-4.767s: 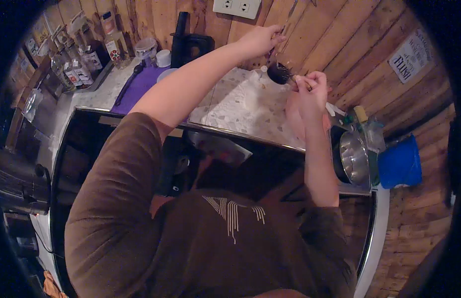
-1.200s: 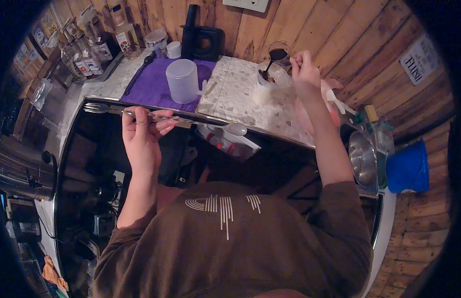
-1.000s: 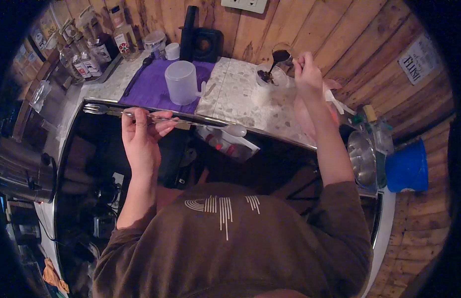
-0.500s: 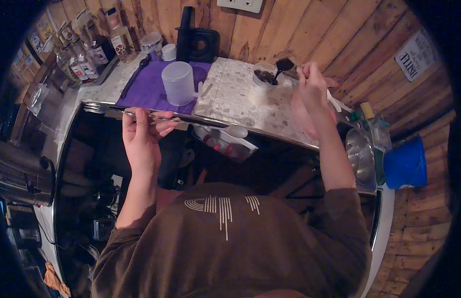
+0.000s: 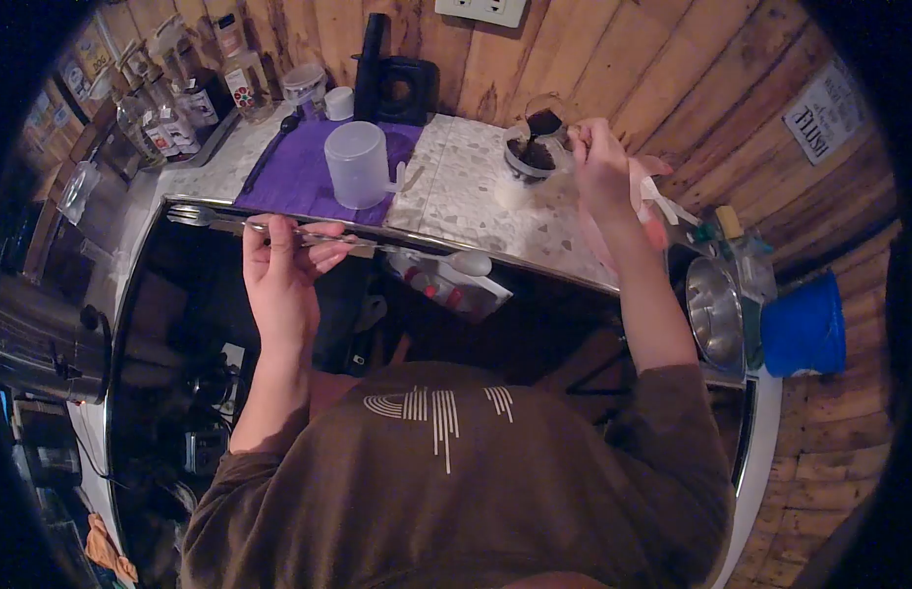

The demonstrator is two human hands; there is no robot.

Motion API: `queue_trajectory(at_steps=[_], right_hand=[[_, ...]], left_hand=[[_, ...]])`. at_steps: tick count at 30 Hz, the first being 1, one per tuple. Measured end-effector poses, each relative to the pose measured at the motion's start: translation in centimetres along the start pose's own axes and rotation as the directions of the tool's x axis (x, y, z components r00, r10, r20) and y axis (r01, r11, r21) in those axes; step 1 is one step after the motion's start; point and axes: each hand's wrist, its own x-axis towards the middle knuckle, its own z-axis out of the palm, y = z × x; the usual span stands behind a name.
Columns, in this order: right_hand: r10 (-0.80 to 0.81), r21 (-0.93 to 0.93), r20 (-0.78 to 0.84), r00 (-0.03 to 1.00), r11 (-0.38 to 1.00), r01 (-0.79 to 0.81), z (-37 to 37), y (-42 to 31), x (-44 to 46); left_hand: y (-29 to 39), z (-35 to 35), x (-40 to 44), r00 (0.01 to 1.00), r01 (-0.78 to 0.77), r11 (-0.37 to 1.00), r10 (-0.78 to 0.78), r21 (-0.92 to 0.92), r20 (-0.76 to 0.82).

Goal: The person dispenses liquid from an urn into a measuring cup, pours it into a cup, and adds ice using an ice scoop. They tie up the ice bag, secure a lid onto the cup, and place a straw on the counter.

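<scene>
A: What's at the far left?
B: Several bottles on a dark tray, at the back of the surface.
A: And the left hand?
B: It is closed, thumb against fingers, on a long metal utensil, with tines at its left end and a spoon bowl at its right, out past the front edge.
A: What stands behind that?
B: A frosted pitcher, upright on a purple mat. A black stand-like object is behind it.
A: Further right?
B: A clear cup on the surface, with dark contents. A small clear vessel tilts above it, dark liquid running down into the cup.
A: Who holds the vessel?
B: The right hand, fingers pinched closed at its right side.
A: Beyond that hand?
B: A metal bowl, then a blue bucket.
</scene>
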Motion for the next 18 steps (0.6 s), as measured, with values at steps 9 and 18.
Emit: queue_trajectory(at_steps=[9, 18], right_hand=[[-0.077, 0.051, -0.041, 0.996, 0.996, 0.079, 1.2, -0.1, 0.9], [-0.111, -0.036, -0.026, 0.993, 0.993, 0.11, 0.9, 1.7, 0.8]], left_hand=[[0.2, -0.3, 0.1, 1.0, 0.003, 1.0, -0.003, 0.011, -0.02], [0.1, -0.2, 0.3, 1.0, 0.015, 1.0, -0.015, -0.002, -0.025]])
